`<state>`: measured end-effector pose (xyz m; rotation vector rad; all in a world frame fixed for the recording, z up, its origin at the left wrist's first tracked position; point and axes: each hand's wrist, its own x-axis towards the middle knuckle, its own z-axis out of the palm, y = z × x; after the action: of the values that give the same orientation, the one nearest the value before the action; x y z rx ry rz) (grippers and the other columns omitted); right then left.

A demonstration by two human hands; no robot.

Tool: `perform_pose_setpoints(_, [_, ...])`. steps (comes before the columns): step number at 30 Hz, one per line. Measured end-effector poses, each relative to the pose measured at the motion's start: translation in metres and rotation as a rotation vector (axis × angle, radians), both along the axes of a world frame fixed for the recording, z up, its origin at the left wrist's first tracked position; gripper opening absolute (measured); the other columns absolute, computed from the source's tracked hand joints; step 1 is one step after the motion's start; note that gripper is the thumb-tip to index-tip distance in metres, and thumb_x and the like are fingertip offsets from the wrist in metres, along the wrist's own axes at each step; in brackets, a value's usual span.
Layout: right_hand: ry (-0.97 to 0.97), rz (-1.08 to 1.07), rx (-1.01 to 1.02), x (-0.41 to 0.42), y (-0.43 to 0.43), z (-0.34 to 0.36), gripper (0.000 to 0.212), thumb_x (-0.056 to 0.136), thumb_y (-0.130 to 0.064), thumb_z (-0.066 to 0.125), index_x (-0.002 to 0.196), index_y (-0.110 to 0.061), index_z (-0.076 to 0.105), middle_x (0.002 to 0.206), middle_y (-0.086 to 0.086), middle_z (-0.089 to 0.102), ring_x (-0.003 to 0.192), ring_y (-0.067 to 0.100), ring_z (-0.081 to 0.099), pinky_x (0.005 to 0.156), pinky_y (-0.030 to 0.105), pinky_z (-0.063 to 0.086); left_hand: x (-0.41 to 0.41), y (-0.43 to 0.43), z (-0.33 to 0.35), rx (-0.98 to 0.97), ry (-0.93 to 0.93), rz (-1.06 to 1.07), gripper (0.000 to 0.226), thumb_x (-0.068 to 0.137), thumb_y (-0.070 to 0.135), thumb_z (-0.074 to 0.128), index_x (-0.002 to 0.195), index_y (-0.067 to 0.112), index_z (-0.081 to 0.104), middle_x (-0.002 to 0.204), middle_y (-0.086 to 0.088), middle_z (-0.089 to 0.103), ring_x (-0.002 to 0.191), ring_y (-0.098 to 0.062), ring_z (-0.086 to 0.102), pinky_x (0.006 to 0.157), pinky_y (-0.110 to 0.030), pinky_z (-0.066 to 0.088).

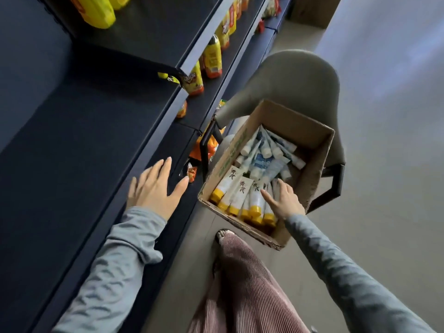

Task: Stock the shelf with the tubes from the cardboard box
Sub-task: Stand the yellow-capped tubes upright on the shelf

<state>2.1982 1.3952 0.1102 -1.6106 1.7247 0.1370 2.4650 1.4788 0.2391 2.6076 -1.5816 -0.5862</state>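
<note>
A person stands facing a dark shelf (84, 140) that runs from 7 o'clock to 1 o'clock across the scene; the near stretch of its board is bare, with yellow packets (212, 58) lined up farther along toward 12 o'clock. Just right of centre, at 3 o'clock, an open cardboard box (292, 123) sits on a grey chair (295, 75); this is where the tubes are. White tubes with yellow caps (236, 188) lie side by side at the box's 7 o'clock end, caps toward the person; paler tubes with white caps (264, 162) are heaped loosely at the 12 o'clock end. The right hand (287, 201) reaches into the near end of the box, its fingers stretched out and lying on the yellow-capped tubes, not yet curled round any. The left hand (156, 188), at 8 o'clock, is spread flat and open above the shelf edge, holding nothing; whether it touches the board I cannot tell. The tubes look light and soft-bodied, likely smooth and a little slippery; the flat crimped tail would bend, so the firmer part near the cap or the middle of the body seems the better place to hold; several could probably be gathered at once.
</note>
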Motion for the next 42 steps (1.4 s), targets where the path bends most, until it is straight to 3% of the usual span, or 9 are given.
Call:
perform_pose_setpoints(6, [-0.037, -0.074, 0.133, 0.008, -0.005, -0.054, 0.088, 0.087, -0.058, 0.051, 0.152, -0.017, 0.008, 0.157, 0.008, 0.016, 0.14, 0.031, 0.026, 0.113, 0.045, 0.027, -0.004, -0.04, -0.02, -0.025, 0.028, -0.004, 0.066, 0.089, 0.054, 0.034, 0.147, 0.023, 0.021, 0.153, 0.002, 0.026, 0.14, -0.019, 0.023, 0.114, -0.043, 0.016])
perform_pose_setpoints(11, [-0.131, -0.174, 0.176, 0.023, -0.01, -0.09, 0.086, 0.089, -0.046, 0.057, 0.15, -0.006, 0.012, 0.155, 0.015, 0.02, 0.142, 0.028, 0.021, 0.115, 0.038, 0.019, -0.009, -0.049, -0.047, 0.005, 0.052, -0.009, 0.065, 0.09, 0.052, 0.035, 0.146, 0.024, 0.022, 0.153, 0.002, 0.026, 0.139, -0.02, 0.023, 0.114, -0.042, 0.017])
perform_pose_setpoints(17, [-0.234, -0.473, 0.293, 0.036, -0.017, -0.132, 0.076, 0.088, -0.031, 0.064, 0.146, -0.002, 0.023, 0.147, 0.02, 0.035, 0.135, 0.033, 0.037, 0.112, 0.042, 0.029, -0.015, -0.044, -0.082, 0.062, 0.102, 0.008, 0.063, 0.09, 0.051, 0.037, 0.146, 0.024, 0.024, 0.152, 0.003, 0.028, 0.138, -0.021, 0.025, 0.112, -0.041, 0.018])
perform_pose_setpoints(24, [-0.126, -0.528, 0.314, 0.047, -0.022, -0.154, 0.063, 0.087, -0.027, 0.064, 0.136, 0.0, 0.036, 0.137, 0.019, 0.047, 0.124, 0.034, 0.047, 0.103, 0.039, 0.038, -0.014, -0.034, -0.106, 0.102, 0.153, 0.025, 0.062, 0.09, 0.051, 0.035, 0.146, 0.026, 0.024, 0.152, 0.005, 0.028, 0.136, -0.02, 0.027, 0.108, -0.04, 0.021])
perform_pose_setpoints(31, [-0.202, -0.726, 0.372, 0.066, -0.025, -0.157, 0.077, 0.085, -0.018, 0.067, 0.143, 0.004, 0.021, 0.139, 0.021, 0.045, 0.128, 0.035, 0.045, 0.105, 0.044, 0.039, -0.016, -0.039, -0.109, 0.058, 0.21, 0.041, 0.059, 0.091, 0.049, 0.037, 0.145, 0.027, 0.026, 0.151, 0.009, 0.029, 0.134, -0.019, 0.03, 0.105, -0.038, 0.024])
perform_pose_setpoints(34, [-0.345, -0.879, 0.485, 0.059, -0.028, -0.147, 0.06, 0.087, -0.012, 0.066, 0.136, 0.002, 0.034, 0.114, 0.017, 0.051, 0.103, 0.031, 0.053, 0.082, 0.046, 0.053, -0.014, -0.042, -0.107, 0.032, 0.254, 0.051, 0.057, 0.092, 0.047, 0.038, 0.144, 0.027, 0.028, 0.15, 0.008, 0.031, 0.133, -0.02, 0.032, 0.104, -0.038, 0.026])
perform_pose_setpoints(36, [-0.454, -0.934, 0.503, 0.053, -0.027, -0.135, 0.048, 0.088, -0.009, 0.064, 0.129, 0.002, 0.042, 0.093, 0.011, 0.051, 0.093, 0.025, 0.05, 0.078, 0.045, 0.051, -0.013, -0.044, -0.105, 0.007, 0.302, 0.077, 0.054, 0.092, 0.043, 0.041, 0.143, 0.025, 0.031, 0.148, 0.006, 0.034, 0.132, -0.021, 0.034, 0.103, -0.038, 0.028])
perform_pose_setpoints(39, [-0.679, -0.976, 0.498, 0.044, -0.02, -0.108, 0.043, 0.088, -0.004, 0.062, 0.127, 0.0, 0.046, 0.103, 0.012, 0.059, 0.092, 0.022, 0.058, 0.081, 0.045, 0.05, -0.012, -0.047, -0.104, -0.04, 0.4, 0.11, 0.049, 0.094, 0.033, 0.046, 0.139, 0.019, 0.037, 0.14, 0.001, 0.045, 0.129, -0.021, 0.04, 0.103, -0.037, 0.03])
perform_pose_setpoints(42, [-0.883, -0.922, 0.473, 0.041, -0.008, -0.077, 0.041, 0.085, -0.005, 0.064, 0.123, -0.01, 0.053, 0.117, 0.011, 0.06, 0.104, 0.028, 0.059, 0.088, 0.046, 0.048, -0.016, -0.05, -0.102, -0.077, 0.524, 0.136, 0.043, 0.094, 0.027, 0.048, 0.135, 0.014, 0.045, 0.131, 0.0, 0.056, 0.122, -0.015, 0.048, 0.097, -0.023, 0.031])
